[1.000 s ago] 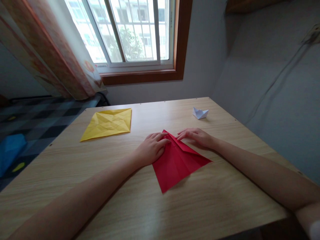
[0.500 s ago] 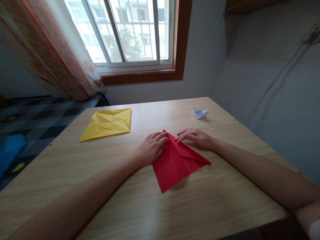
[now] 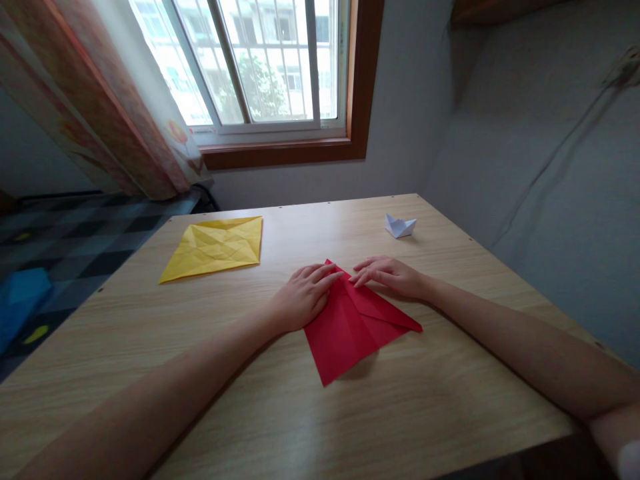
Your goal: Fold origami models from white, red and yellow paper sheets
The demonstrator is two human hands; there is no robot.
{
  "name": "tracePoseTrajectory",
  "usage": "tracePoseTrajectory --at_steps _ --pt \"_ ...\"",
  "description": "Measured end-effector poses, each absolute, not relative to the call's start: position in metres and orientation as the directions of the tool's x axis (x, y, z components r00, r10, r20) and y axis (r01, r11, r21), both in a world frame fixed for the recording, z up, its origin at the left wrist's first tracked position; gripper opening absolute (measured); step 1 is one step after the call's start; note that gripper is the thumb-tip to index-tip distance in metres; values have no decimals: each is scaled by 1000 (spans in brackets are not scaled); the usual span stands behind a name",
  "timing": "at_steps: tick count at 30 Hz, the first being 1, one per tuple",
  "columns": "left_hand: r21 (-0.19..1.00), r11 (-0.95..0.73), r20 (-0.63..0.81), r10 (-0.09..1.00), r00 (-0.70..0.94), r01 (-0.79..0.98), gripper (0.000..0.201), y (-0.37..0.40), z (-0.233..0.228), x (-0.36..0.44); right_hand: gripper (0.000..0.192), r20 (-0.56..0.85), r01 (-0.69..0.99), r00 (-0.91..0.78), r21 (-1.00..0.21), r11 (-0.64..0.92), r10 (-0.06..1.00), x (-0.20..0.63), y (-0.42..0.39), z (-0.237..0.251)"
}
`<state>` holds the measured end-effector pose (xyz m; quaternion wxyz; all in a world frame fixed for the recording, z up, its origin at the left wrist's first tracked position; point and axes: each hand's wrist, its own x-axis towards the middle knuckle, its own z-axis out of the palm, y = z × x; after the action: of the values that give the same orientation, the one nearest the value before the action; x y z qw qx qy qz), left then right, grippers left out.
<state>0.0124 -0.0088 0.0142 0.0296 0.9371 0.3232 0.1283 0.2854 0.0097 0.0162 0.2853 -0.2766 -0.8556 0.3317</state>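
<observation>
Red paper point(image 3: 350, 327) under both flat hands.

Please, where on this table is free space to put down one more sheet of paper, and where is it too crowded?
Free: the near strip of the table below the red paper; the back stretch between the yellow paper and the white paper boat. Crowded: the middle, where the left hand and the right hand press on the red paper.

Daylight comes through the window point(image 3: 260, 63), overexposed at the top, leaving the room dim and bluish. The table point(image 3: 300, 413) carries a soft sheen along its near edge; shadows are faint. Focus is sharp, but wide-angle distortion bends the edges
</observation>
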Motion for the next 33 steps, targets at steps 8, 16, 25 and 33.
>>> tracePoseTrajectory --at_steps 8,16,25,33 --pt "125 -794 217 607 764 595 45 -7 12 12 62 314 288 -689 -708 645 653 285 10 15" --pt "108 -793 211 607 766 599 45 -7 12 11 60 319 292 -705 -683 670 633 286 11 14" --pt "107 -800 222 598 770 590 45 -6 10 10 57 333 289 -701 -675 678 630 286 11 12" --pt "131 -809 222 587 778 573 44 -7 13 12 59 320 287 -734 -654 700 599 288 13 13"
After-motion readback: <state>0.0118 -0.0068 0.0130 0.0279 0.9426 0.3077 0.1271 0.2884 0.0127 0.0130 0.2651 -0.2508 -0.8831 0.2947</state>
